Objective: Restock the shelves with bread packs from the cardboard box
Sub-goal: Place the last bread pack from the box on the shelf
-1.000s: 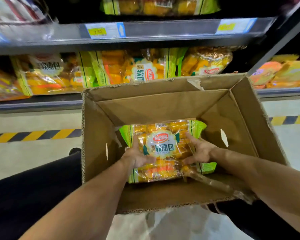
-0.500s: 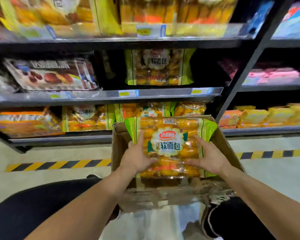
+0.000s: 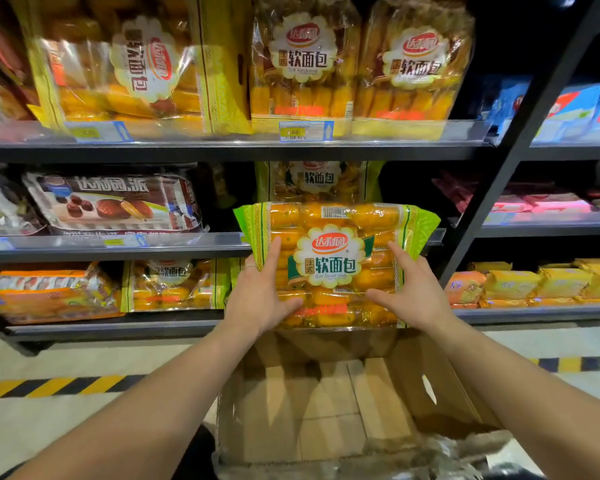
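A green-edged bread pack (image 3: 333,251) full of orange rolls is held upright in front of the middle shelf (image 3: 187,249). My left hand (image 3: 260,296) grips its lower left side and my right hand (image 3: 409,292) grips its lower right side. Directly below lies the cardboard box (image 3: 326,410), open, with nothing visible on its bare bottom. A like pack (image 3: 317,180) stands on the middle shelf right behind the held one.
The top shelf holds yellow bread packs (image 3: 305,64). A brown cake pack (image 3: 115,202) lies left on the middle shelf. More green packs (image 3: 174,284) fill the bottom shelf. A dark upright post (image 3: 506,174) splits off the right bay. Crumpled clear plastic (image 3: 413,455) hangs on the box's near edge.
Both hands have lifted the bread pack out of the box and raised it to the level of the middle shelf. My view has tilted up from the box to the shelves.
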Tool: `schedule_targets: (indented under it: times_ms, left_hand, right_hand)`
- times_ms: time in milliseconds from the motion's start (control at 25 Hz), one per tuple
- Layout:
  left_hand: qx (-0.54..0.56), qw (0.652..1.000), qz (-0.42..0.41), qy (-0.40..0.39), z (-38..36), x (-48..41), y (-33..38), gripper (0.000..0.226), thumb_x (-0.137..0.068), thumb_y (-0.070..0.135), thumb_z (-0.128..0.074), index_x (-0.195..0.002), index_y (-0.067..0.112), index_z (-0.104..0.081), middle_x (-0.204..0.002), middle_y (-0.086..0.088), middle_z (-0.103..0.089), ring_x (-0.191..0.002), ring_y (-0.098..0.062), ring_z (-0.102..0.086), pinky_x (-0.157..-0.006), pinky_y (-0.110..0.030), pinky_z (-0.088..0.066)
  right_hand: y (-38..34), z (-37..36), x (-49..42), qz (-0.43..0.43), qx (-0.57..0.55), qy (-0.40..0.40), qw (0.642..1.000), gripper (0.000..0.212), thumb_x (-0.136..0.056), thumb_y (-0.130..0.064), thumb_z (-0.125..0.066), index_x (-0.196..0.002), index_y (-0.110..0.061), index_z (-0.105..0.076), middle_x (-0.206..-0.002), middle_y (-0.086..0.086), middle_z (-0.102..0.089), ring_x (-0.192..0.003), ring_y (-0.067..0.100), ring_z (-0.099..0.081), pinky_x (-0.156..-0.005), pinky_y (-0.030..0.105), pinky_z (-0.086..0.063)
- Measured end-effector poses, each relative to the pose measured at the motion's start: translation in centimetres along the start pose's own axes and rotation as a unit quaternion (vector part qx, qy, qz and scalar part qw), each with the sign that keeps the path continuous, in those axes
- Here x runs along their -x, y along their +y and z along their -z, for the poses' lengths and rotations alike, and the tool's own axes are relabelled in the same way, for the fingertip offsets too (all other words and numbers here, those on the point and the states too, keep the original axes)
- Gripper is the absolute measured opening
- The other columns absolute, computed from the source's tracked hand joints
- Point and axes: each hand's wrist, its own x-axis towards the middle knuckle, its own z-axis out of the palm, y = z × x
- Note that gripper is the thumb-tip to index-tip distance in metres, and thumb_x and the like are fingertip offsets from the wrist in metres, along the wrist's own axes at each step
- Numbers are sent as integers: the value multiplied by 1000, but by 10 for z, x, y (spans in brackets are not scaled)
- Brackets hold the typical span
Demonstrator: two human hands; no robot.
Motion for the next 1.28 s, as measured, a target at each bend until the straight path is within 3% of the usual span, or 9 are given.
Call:
schedule_targets:
  times_ms: [400, 600, 720, 800, 880, 1000, 1120, 1200, 1280]
  left_hand:
    - [-10, 998, -5, 62, -4, -109, -6, 114, -71, 61, -72, -148, 44, 10, -155, -19, -21, -136, -36, -37, -100, -46, -44]
    - [-44, 995, -15, 86, 7, -166, -2, 109, -67, 59, -76, -150, 28, -12, -148, -22, -27, -134, -37, -34, -101, -45, -41]
    - [-58, 995, -10, 75, 14, -196, 0, 100, -64, 63, -76, -140, 13, -35, -135, -22, -44, -129, -35, -40, -100, -42, -42]
    - [-95, 993, -10, 72, 11, -215, -2, 83, -67, 65, -72, -122, 7, -51, -121, -18, -57, -117, -33, -50, -91, -39, -46]
    - [-114, 992, -10, 62, 5, -228, -6, 65, -75, 62, -68, -106, 6, -57, -111, -15, -61, -104, -30, -56, -82, -36, -46]
    - [-87, 995, -1, 53, -9, -230, -13, 67, -78, 56, -68, -121, 8, -50, -118, -17, -57, -110, -31, -53, -86, -36, -46]
    - [-56, 993, 1, 100, -25, -207, -24, 96, -70, 59, -74, -143, 20, -28, -145, -25, -33, -133, -38, -37, -101, -43, -43]
    - [-101, 975, -46, 193, -30, -191, -32, 105, -67, 62, -74, -148, 25, -19, -154, -27, -14, -141, -42, -22, -108, -49, -34]
    - [-208, 939, -143, 235, -32, -187, -35, 105, -67, 60, -74, -150, 27, -18, -154, -26, -18, -141, -43, -20, -112, -53, -25]
  right_hand:
    - [-16, -22, -130, 22, 35, 47, 998, 100, -71, -52, -76, -149, -44, -15, -143, 14, -34, -129, 36, -40, -102, 49, -43]
    - [-28, -25, -184, 43, 76, 98, 991, 95, -71, -53, -76, -148, -25, -28, -143, 17, -35, -129, 37, -40, -101, 47, -42]
    - [-38, -21, -213, 20, 100, 120, 988, 87, -70, -57, -75, -137, -10, -45, -132, 18, -49, -122, 36, -48, -95, 44, -47]
    - [-41, -25, -227, 7, 91, 120, 989, 75, -71, -57, -75, -124, -7, -54, -117, 17, -60, -108, 34, -57, -80, 38, -51]
    - [-39, -35, -234, -1, 104, 103, 989, 67, -75, -53, -73, -117, -4, -54, -108, 16, -62, -101, 31, -58, -69, 31, -43]
    - [-33, -48, -232, -6, 144, 90, 985, 78, -77, -53, -71, -134, -8, -43, -126, 18, -52, -115, 32, -51, -77, 32, -42]
    - [-15, -61, -215, 20, 151, 141, 978, 97, -69, -57, -75, -146, -21, -28, -151, 23, -23, -135, 40, -32, -104, 43, -38]
    - [-1, -65, -201, 99, 168, 219, 956, 98, -67, -55, -77, -146, -24, -27, -155, 26, -8, -141, 44, -19, -109, 50, -30]
    - [5, -67, -195, 198, 256, 224, 919, 97, -68, -51, -77, -147, -23, -28, -152, 28, -17, -139, 47, -20, -110, 54, -27]
